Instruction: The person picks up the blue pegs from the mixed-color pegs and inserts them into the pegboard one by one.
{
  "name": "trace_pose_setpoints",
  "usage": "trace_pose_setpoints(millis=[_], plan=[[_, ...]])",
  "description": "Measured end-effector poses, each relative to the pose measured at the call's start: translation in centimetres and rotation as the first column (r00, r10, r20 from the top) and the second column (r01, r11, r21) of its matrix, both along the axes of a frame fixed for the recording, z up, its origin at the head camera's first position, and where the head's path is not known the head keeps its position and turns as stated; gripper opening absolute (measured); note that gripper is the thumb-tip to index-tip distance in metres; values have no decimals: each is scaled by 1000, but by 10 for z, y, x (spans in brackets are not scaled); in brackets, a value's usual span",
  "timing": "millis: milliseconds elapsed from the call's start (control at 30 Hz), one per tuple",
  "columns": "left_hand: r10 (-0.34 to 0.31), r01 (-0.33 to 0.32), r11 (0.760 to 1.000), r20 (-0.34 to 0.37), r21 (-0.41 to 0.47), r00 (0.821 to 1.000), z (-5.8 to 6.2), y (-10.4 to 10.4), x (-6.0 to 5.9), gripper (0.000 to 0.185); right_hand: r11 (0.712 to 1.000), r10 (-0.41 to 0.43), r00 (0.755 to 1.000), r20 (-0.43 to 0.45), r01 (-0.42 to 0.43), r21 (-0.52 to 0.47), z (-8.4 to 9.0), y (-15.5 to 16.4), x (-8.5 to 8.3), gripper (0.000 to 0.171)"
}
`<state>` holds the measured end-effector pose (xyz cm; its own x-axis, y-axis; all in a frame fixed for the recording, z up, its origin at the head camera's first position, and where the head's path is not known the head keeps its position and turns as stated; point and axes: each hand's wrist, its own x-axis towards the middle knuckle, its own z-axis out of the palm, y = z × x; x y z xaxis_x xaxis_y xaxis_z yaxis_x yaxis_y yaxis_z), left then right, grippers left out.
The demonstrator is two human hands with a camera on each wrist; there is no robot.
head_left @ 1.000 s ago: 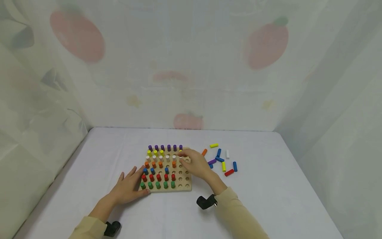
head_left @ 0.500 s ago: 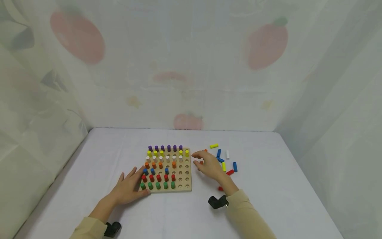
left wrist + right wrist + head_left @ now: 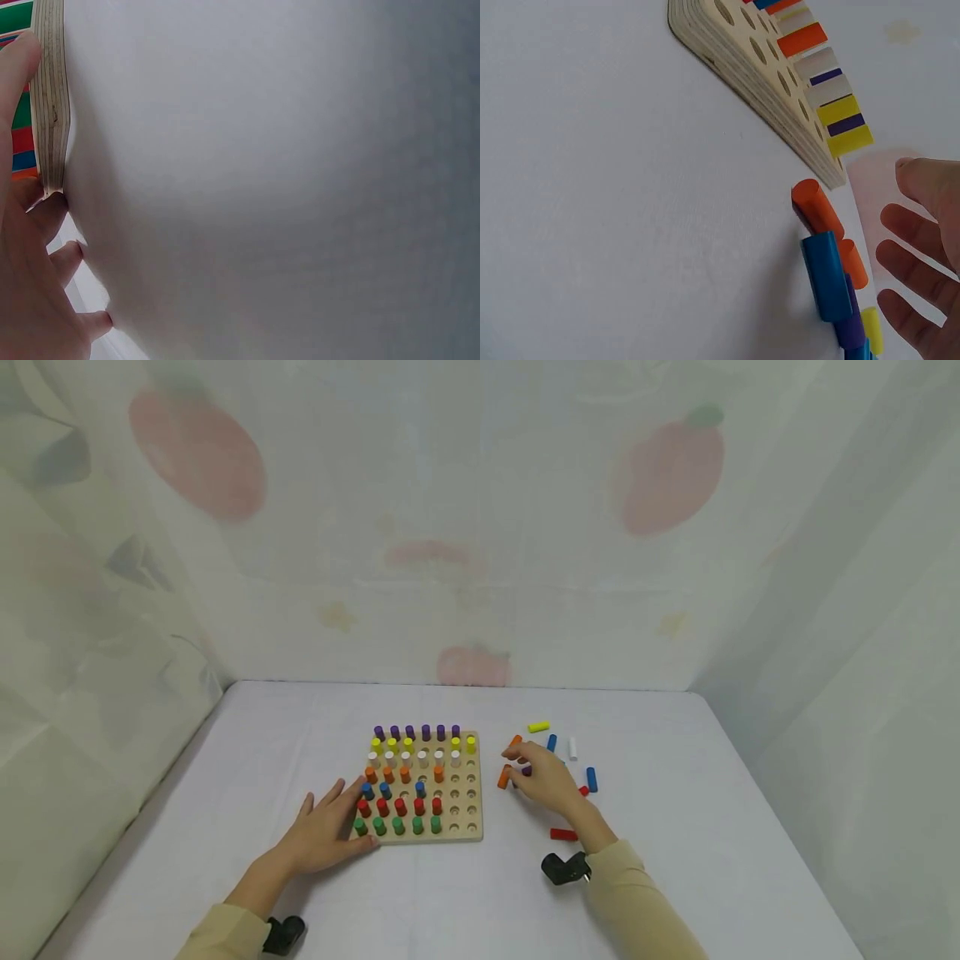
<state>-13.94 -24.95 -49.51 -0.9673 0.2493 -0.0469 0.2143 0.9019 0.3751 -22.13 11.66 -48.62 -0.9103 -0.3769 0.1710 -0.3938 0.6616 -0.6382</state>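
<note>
Right hand (image 3: pixel 546 779) is hovering w/ fingers (image 3: pixel 922 232) spread, holding nothing, orange peg (image 3: pixel 816 208) lying just beside fingertips. Pick-up step; next needs a pinch. Left hand (image 3: pixel 324 831), fingers flat, is steadying pegboard (image 3: pixel 459 833).

Loose pegs (image 3: pixel 557 758) right of pegboard (image 3: pixel 462 831)

The pale wooden pegboard (image 3: pixel 420 781) carries rows of pegs in purple, yellow, white, orange, blue, red and green from far to near. Beside it on the plain white bench (image 3: pixel 675 860) lie loose pegs: an orange peg (image 3: pixel 503 777), a yellow peg (image 3: pixel 537 727), a white peg (image 3: pixel 572 747), a blue peg (image 3: pixel 591 778) and a red peg (image 3: pixel 563 834). The whitish backdrop (image 3: pixel 480 527) bears faded red fruit shapes, and both sleeves are beige.
</note>
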Motion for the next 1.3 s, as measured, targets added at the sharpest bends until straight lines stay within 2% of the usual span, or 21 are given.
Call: trace_pose_setpoints(millis=[200,467,900,1300], plan=[[0,0,1000,0,6,1000,1,1,1,99,999,-10,1000,-15,11,37,-5,6,0,27],[3,-3,1000,0,-12,1000,-4,-1,-1,102,995,-47,998,-37,50,82,-11,11,1,22],[4,-4,1000,2,0,1000,-7,-2,-2,103,994,-35,999,-39,39,106,-13,18,2,22],[6,-6,1000,8,3,1000,-4,-1,-1,102,991,-39,999,-22,41,127,-16,20,4,19]])
